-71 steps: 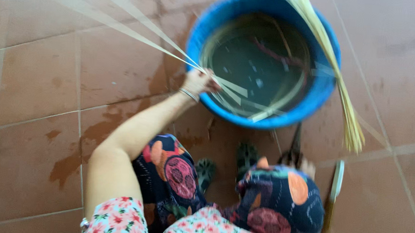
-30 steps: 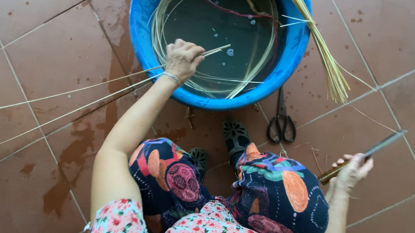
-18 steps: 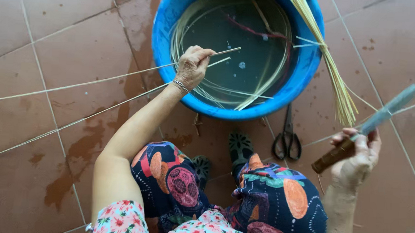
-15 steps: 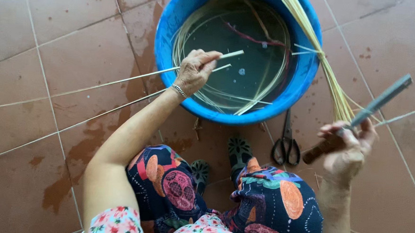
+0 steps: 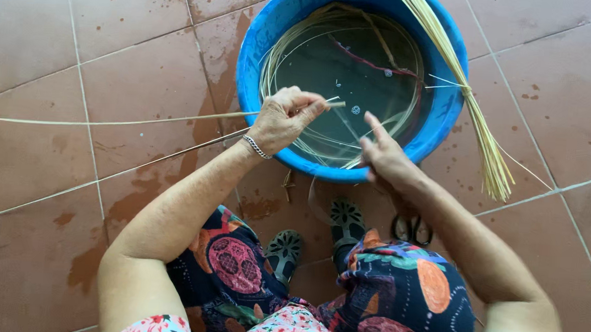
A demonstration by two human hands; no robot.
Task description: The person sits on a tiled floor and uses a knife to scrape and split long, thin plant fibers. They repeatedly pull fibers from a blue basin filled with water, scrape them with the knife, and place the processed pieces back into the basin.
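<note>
We saw the left hand (image 5: 283,118) pinching long pale reed strips (image 5: 143,121) over the near rim of a blue water tub (image 5: 261,43); the strips trailed across the wet tiled floor (image 5: 112,55). The right hand (image 5: 385,156), fingers loosely spread, hovered at the rim, seemingly empty. Scissors (image 5: 410,227) lay beneath its wrist.
</note>
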